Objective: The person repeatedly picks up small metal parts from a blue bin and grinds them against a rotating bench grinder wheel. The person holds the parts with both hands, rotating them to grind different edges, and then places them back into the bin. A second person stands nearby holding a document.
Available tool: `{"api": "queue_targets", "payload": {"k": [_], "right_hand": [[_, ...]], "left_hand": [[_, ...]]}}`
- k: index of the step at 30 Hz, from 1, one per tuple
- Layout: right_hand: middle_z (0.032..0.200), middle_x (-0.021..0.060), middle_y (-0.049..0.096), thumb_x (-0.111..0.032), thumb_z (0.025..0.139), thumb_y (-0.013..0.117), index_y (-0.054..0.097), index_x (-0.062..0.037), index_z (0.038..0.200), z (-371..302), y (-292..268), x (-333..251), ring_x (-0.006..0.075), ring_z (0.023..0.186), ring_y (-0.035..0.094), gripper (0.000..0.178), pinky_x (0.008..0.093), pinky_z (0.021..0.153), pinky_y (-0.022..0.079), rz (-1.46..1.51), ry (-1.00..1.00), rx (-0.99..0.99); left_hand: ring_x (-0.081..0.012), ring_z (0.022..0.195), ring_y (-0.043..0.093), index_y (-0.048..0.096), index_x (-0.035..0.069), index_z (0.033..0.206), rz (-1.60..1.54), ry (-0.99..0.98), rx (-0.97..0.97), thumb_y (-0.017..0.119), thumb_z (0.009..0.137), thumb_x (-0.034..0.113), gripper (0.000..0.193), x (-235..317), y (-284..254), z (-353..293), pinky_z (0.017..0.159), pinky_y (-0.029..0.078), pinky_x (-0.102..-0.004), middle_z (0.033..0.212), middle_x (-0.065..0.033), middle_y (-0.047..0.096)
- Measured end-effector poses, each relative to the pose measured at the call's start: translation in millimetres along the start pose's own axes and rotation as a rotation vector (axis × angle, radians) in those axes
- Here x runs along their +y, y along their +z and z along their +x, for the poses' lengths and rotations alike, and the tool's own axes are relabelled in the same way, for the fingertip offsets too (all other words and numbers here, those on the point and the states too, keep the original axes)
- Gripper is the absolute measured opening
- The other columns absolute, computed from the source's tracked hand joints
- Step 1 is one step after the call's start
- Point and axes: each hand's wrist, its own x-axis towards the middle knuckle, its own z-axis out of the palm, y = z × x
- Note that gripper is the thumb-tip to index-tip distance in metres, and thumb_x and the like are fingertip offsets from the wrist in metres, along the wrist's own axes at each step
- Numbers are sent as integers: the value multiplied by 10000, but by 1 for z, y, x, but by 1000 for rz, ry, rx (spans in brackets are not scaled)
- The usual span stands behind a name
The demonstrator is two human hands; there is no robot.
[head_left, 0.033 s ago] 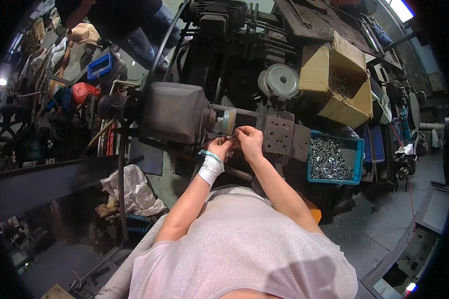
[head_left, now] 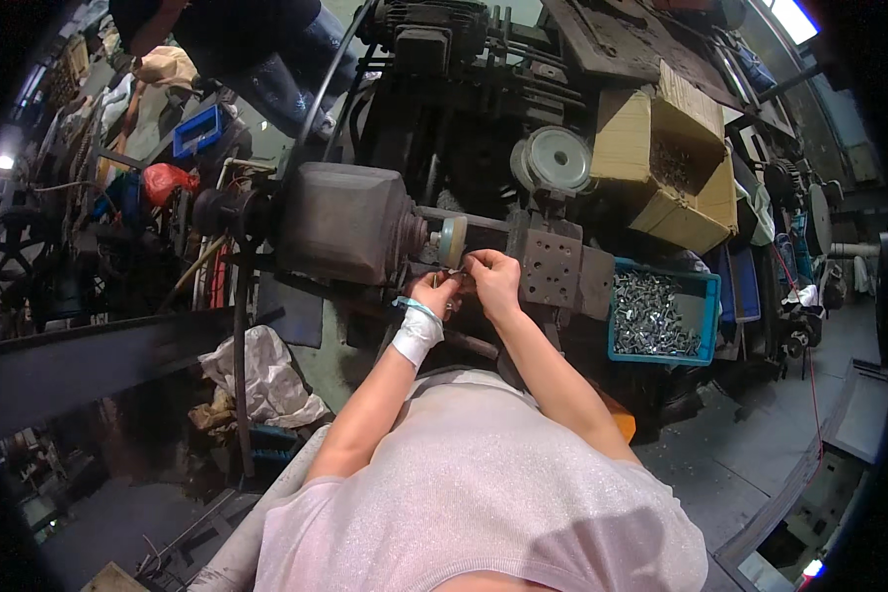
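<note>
Both hands meet in front of a small round wheel (head_left: 453,242) on the spindle of a dark machine head (head_left: 350,224). My left hand (head_left: 434,293), with a white wrap and a light blue band at its wrist, is closed with thumb and fingers pinched. Against it, my right hand (head_left: 495,279) is closed too, its fingertips bent down at the same spot. Between the fingertips is a small dark metal piece, mostly hidden, and its kind cannot be made out. Beside my right hand is a steel plate (head_left: 550,266) with several holes.
A blue crate (head_left: 712,314) of small shiny metal parts stands to the right. Behind it is an open cardboard box (head_left: 622,138) of small pieces. A pulley (head_left: 559,158) and motor (head_left: 424,44) lie beyond the hands. A person (head_left: 276,84) stands at the far left.
</note>
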Motion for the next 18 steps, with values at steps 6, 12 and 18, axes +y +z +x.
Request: {"api": "queue_targets", "payload": {"k": [6,12,18], "right_hand": [[681,81,577,-32,774,548,578,65,807,-2,0,-8,137,534,567,106,260,458,505,3,9,-41],[689,49,583,-54,770,571,597,38,844,-22,-8,-28,98,553,552,120,199,468,454,72,53,-62],[689,24,584,-82,770,581,611,21,891,-32,-18,-31,75,587,535,161,187,471,419,162,3,-227]], "left_hand": [[-84,482,503,558,52,744,67,-64,-2,587,776,193,148,3,-2,1,369,343,-213,637,-21,575],[-88,532,514,545,73,867,-44,-128,-160,545,810,340,273,2,-18,-12,363,331,-206,712,-27,581],[-99,565,529,509,105,899,-352,-313,-433,551,801,379,294,1,-25,-11,356,339,-191,725,-7,556]]}}
